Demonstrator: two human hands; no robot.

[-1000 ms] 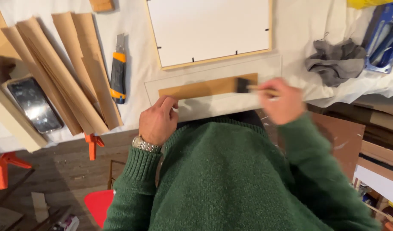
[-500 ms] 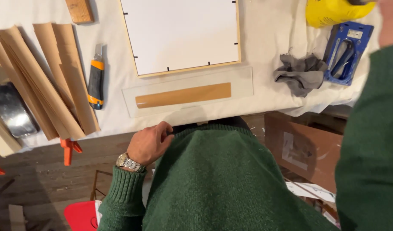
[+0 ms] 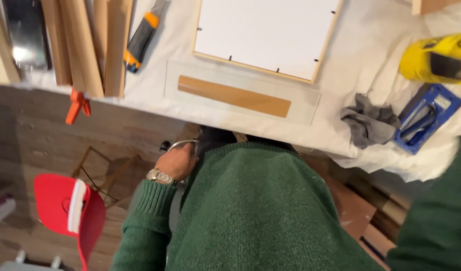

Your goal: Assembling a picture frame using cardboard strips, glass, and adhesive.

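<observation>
My left hand [image 3: 176, 161] is down below the near edge of the table [image 3: 371, 55], fingers curled shut round a thin curved metal bar [image 3: 182, 144] right against my green sweater [image 3: 260, 211]; watch [image 3: 159, 176] on that wrist. Bar sits near the dark gap under the table edge, can't tell what it belongs to. My right hand is out of view, only a blurred green sleeve [image 3: 436, 221] at the near right, so can't tell its state.

On the white-covered table: 1 clear sheet [image 3: 305, 105] with 1 flat wooden strip [image 3: 234, 96] lying on it, just near of a wood frame [image 3: 318, 62] with white backing. Left of that, a utility knife [image 3: 142, 35], orange and black, and several wooden slats [image 3: 85, 45] sticking over the near edge. Orange clamp [image 3: 77, 104] at the slats' near end. Right side: grey rag [image 3: 368, 123], blue tool [image 3: 425, 120], yellow thing [image 3: 436, 57], blurred. Red chair [image 3: 70, 211] on the floor, near left
</observation>
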